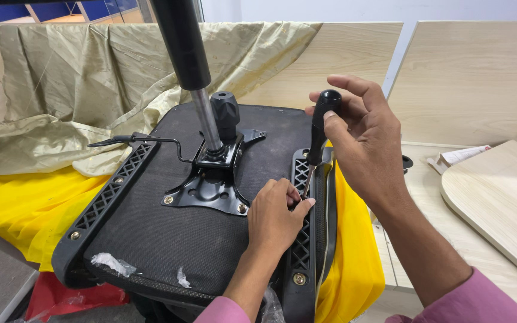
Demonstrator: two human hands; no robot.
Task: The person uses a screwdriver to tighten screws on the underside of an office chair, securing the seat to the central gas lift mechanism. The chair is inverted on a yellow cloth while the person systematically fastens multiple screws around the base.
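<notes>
An upturned black office chair seat (169, 233) lies on the table with its metal mounting plate (213, 185) and gas cylinder (186, 54) pointing up. My right hand (366, 140) grips the black handle of a screwdriver (318, 128) held nearly upright, its tip down at the right armrest bracket (302, 227). Pinched fingers of my left hand (276, 215) sit at the screwdriver tip, on something too small to make out. A screw (299, 279) shows lower on that bracket.
The left armrest bracket (106, 197) carries screws along the seat's left edge. A black lever (136, 140) sticks out leftward. Yellow cloth (25, 206) and beige cloth (85, 78) lie under and behind the seat. A light wooden panel (498, 203) lies at the right.
</notes>
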